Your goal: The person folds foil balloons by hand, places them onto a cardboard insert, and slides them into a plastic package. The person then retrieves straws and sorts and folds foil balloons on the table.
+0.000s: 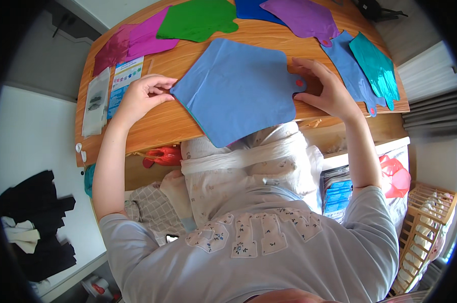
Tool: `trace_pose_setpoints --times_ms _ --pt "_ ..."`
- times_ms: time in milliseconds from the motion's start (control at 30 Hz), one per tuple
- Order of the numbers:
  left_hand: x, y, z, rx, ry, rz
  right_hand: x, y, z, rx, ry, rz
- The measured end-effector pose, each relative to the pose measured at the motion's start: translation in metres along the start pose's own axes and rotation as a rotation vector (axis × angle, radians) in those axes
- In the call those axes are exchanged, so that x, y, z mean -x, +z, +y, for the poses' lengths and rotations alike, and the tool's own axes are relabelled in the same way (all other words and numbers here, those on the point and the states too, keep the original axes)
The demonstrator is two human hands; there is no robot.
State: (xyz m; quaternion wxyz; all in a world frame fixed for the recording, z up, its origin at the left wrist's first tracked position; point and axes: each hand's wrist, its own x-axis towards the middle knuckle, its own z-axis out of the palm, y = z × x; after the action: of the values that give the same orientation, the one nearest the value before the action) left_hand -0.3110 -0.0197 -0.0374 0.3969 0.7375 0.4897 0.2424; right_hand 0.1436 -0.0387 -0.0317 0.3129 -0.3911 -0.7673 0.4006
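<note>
A: Where was the main thing?
B: A flat blue foil piece (241,88), roughly five-sided, lay in front of the person, over the near part of a wooden table (160,126). Its lowest corner reached past the near edge, above the lap (243,164).

A: And the hands?
B: The left hand (146,96) had thumb and fingertips pinched together at the left corner of the blue foil piece. The right hand (329,91) curved around the rounded tab on the right side, which bore a red spot (299,83). Its thumb was at the edge below the tab and its fingers at the edge above; I could not tell how firmly they gripped.

A: What was around them?
B: Along the far side, left to right, came a dark pink sheet (116,49), a magenta sheet (150,34), a green sheet (200,20), a deep blue sheet (256,10) and a purple sheet (304,20). Beyond the right hand, a teal sheet (375,65) partly overlapped another blue sheet (348,73). Near the left forearm were a translucent packet (95,98) and a printed card (118,98).
</note>
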Motion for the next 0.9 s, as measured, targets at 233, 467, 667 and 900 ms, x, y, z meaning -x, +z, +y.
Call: trace_pose_setpoints --times_ms 233,467,667,900 --pt "0.043 0.031 0.07 -0.446 0.328 0.046 0.014 0.023 -0.021 0.298 -0.453 0.1" --pt "0.055 0.094 0.075 -0.712 0.528 0.029 0.013 0.046 -0.023 0.284 -0.287 -0.02" --pt "0.047 0.114 0.064 -0.598 0.53 0.103 0.013 0.045 -0.021 0.25 -0.259 -0.053" --pt "0.039 0.123 0.064 -0.428 0.458 0.259 0.011 0.043 -0.023 0.267 -0.299 -0.077"
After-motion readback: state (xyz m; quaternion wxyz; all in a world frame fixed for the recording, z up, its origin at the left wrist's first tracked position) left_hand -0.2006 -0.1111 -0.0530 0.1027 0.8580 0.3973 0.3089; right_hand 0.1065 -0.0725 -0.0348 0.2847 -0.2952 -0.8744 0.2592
